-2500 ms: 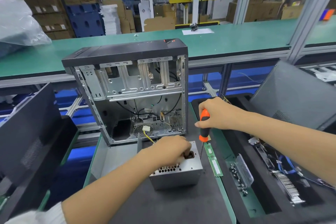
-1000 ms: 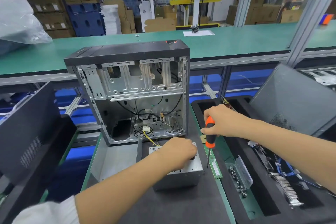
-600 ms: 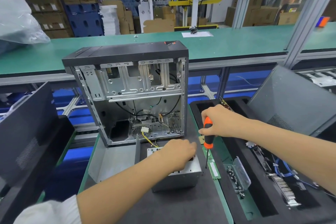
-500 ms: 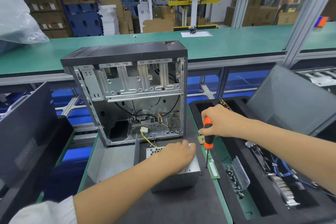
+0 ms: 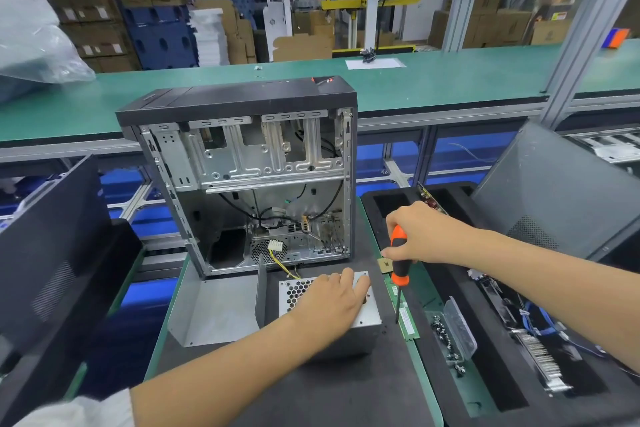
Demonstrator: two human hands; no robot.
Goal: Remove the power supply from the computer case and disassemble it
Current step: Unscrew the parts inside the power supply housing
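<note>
Left hand (image 5: 332, 302): laid flat, fingers straight, on the power supply (image 5: 363, 317).
Right hand (image 5: 420, 234): closed around the orange-handled screwdriver (image 5: 399, 258).

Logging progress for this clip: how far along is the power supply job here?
Done: the power supply sits out on the mat in front of the open case. In hand: the left hand lies on its top, and the right hand grips a screwdriver, tip down beside it. Left: its cover looks closed, so disassembly seems not yet begun.

Bare forearms, with a white sleeve (image 5: 86, 407) on the left.
</note>
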